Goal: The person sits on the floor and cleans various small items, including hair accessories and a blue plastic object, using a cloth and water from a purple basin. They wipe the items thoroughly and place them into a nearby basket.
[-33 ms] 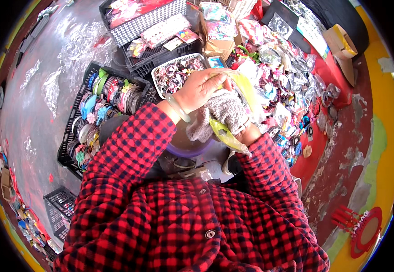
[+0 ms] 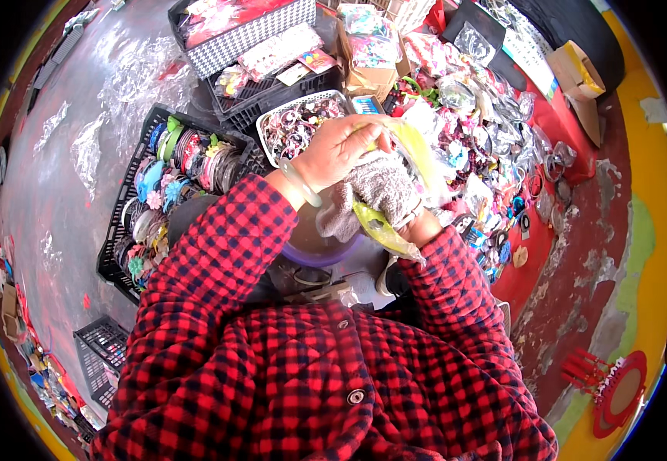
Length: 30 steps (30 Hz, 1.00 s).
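My left hand [image 2: 339, 152], with a pale bangle at its wrist, is closed on the upper edge of a yellow-green, partly see-through plastic item [image 2: 412, 146] whose kind I cannot make out. A grey-brown towel [image 2: 375, 188] is bunched against this item, and one end of it hangs down on the left. My right hand [image 2: 418, 225] is closed around the towel from the right; cloth and plastic hide most of its fingers. A lower yellow-green flap [image 2: 383, 230] sticks out below the towel. Underneath, a purple-rimmed basin [image 2: 319, 259] is partly covered.
A black crate [image 2: 110, 250] of headbands stands at the left. Ahead are a white basket [image 2: 268, 127] of hair accessories, stacked crates [image 2: 245, 34] and a cardboard box [image 2: 368, 81]. Loose packaged accessories [image 2: 487, 146] heap on the right over a red surface [image 2: 521, 288].
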Tool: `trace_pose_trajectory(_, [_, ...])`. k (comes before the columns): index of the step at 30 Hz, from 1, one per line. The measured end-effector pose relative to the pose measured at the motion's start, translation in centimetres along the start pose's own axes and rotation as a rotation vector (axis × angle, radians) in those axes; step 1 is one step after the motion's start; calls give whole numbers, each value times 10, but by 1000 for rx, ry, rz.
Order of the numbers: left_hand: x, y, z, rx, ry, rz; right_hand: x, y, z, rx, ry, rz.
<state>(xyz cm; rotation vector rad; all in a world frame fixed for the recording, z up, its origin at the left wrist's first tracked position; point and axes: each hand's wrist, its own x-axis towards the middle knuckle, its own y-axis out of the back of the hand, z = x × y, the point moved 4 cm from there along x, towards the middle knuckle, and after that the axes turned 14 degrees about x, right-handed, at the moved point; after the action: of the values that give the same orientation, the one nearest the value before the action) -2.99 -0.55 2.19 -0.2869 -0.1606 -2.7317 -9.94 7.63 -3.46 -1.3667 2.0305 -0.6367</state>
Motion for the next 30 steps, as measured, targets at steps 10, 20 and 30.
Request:
trace_pose_trajectory(10, [3,31,19,457,-370,145,-17,-7,9,238,-241,-46])
trace_pose_trajectory(20, [9,19,8,-217,-21,94,-22,-11,-9,466,-68,-167])
trace_pose_trajectory(30, [4,9,-8,227,104,146,-16,-11,-1,609,-102,-291])
